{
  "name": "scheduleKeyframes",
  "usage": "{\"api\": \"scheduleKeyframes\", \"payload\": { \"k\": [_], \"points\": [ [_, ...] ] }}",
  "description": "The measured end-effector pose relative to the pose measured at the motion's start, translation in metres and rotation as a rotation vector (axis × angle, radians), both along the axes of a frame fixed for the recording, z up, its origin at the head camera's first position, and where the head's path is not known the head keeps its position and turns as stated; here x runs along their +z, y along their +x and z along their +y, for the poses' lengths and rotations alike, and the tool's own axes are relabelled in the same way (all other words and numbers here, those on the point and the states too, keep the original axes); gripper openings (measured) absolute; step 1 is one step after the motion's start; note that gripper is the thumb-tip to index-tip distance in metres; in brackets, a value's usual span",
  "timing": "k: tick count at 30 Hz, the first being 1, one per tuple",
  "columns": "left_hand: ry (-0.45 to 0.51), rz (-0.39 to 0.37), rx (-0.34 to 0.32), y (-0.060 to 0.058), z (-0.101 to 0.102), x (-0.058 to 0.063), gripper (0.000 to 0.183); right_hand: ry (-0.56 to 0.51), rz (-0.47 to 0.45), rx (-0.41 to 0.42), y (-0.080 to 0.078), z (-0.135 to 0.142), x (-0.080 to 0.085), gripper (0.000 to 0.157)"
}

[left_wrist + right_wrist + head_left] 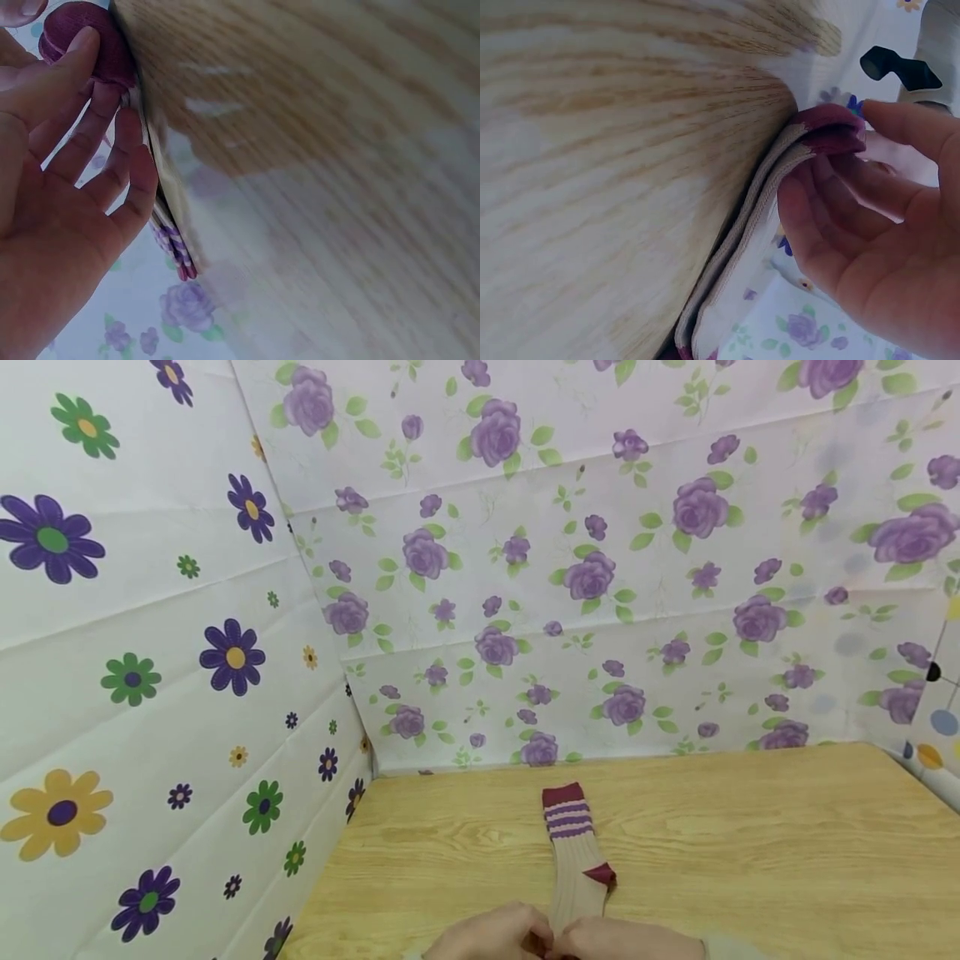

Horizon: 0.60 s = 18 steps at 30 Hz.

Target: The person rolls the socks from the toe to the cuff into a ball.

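Note:
A pair of beige ribbed socks [576,860], one laid on the other, lies flat on the wooden table. Their burgundy cuffs and purple-and-white stripes point away from me, and a burgundy heel sticks out to the right. At the near, toe end, my left hand [491,933] and right hand [626,938] meet. In the left wrist view, my left thumb and fingers pinch the burgundy toe [109,54]. The right wrist view has two stacked layers, with the burgundy toes [832,118] raised between my right thumb and fingers.
The wood-grain table [750,843] spreads to both sides of the socks. A white sheet with purple roses [592,575] hangs behind it, and a daisy-patterned sheet [150,693] stands along the left side. Another patterned sheet [943,722] borders the right edge.

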<state>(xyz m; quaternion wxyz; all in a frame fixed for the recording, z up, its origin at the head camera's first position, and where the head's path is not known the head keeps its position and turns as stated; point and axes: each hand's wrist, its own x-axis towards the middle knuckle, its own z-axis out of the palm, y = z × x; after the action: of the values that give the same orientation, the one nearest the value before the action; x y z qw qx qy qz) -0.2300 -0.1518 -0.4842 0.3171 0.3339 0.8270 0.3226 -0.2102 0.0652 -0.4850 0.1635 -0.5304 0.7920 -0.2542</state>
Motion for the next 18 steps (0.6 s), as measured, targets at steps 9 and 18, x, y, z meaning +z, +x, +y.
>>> {"api": "scheduleKeyframes", "payload": {
  "k": [9,18],
  "points": [
    [0.040,0.089,-0.098,-0.009,0.004,-0.002,0.018,-0.006,-0.185,-0.215,-0.015,0.004,-0.032,0.025],
    [0.036,0.100,-0.078,-0.010,0.008,0.001,0.009,-0.002,-0.235,-0.320,-0.062,0.002,-0.111,0.016]
  ]
}}
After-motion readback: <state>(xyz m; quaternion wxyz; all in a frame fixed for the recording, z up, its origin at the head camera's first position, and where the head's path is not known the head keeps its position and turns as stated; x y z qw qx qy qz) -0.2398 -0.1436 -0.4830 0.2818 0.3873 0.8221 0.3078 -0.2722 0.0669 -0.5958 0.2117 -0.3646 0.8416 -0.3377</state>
